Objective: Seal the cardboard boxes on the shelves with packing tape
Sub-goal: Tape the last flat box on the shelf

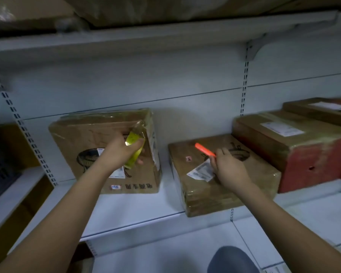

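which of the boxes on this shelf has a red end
The long cardboard box at the right, behind the flat box under the right hand. Its near end face is red; the others show plain brown cardboard.

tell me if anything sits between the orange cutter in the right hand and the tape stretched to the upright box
Nothing visible does. The right hand holds the orange cutter above the flat brown cardboard box; only bare white shelf back panel shows between it and the clear tape strip on the upright cardboard box.

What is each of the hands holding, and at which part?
The left hand grips the tape roll around its rim, against the tall box. The right hand pinches the orange cutter at its lower end.
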